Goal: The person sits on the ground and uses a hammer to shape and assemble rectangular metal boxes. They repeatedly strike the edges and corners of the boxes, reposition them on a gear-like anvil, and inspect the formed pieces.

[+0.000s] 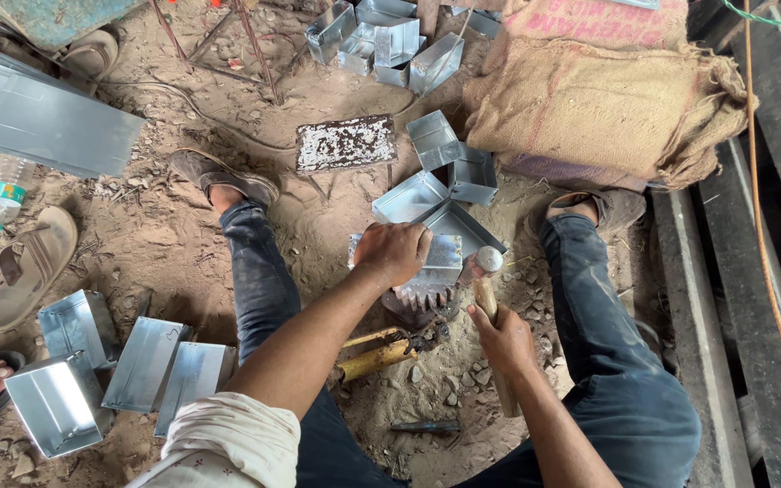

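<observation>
The left hand (392, 253) presses down on one folded metal sheet (440, 258) lying on the dirt ground (155, 235) between the legs, fingers curled over it. The right hand (502, 339) grips one wooden hammer (487, 289), its head beside the sheet. Four metal boxes (137, 366) lie toward the ground's lower left edge.

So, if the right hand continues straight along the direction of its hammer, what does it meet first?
The right hand points the hammer at the folded metal sheet piece under the left hand; probably that piece first, though depth is unclear.
</observation>
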